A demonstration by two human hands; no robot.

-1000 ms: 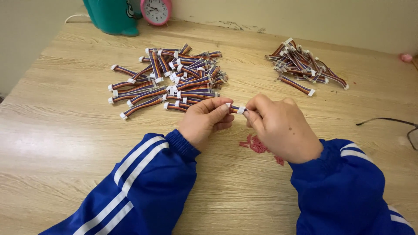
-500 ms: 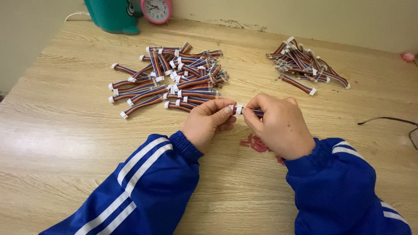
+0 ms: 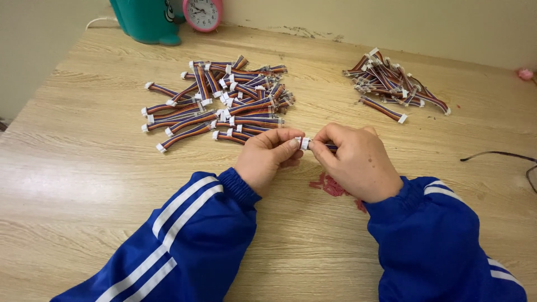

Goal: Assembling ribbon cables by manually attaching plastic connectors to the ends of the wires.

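On the near half of the wooden bench (image 3: 72,184), bare wood lies open to the left of my sleeves. My left hand (image 3: 267,159) and right hand (image 3: 355,162) meet just above the wood, both pinching one short multicoloured cable (image 3: 313,145) by its white connector, held between the fingertips. Just beyond my left hand lies a loose pile of similar cables (image 3: 224,103); a smaller heap (image 3: 391,84) sits well apart at the far right. At the far edge, by the wall, stand a teal container (image 3: 146,19) and a pink clock (image 3: 202,12). A red stain (image 3: 331,184) marks the wood under my right wrist.
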